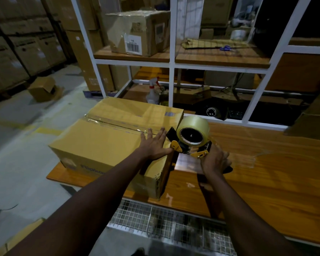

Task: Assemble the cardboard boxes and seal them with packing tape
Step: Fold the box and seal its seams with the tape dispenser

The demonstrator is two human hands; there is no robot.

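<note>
A closed cardboard box (103, 143) sits at the left end of the wooden table (257, 163), with clear tape along its top seam. My left hand (154, 143) lies flat on the box top near its right edge, fingers spread. My right hand (213, 160) grips the handle of a tape dispenser (192, 137), which carries a roll of clear tape and has yellow side plates. The dispenser is at the box's right side, just below the top edge. A strip of tape runs from it down over that side.
A white-framed shelf unit (171, 61) stands behind the table with a taped box (137, 32), blue scissors (225, 48) and a spray bottle (152, 93). A small open box (43, 88) lies on the floor at left. Stacked cartons line the far left wall. A wire mesh rack (164, 222) is below the table's near edge.
</note>
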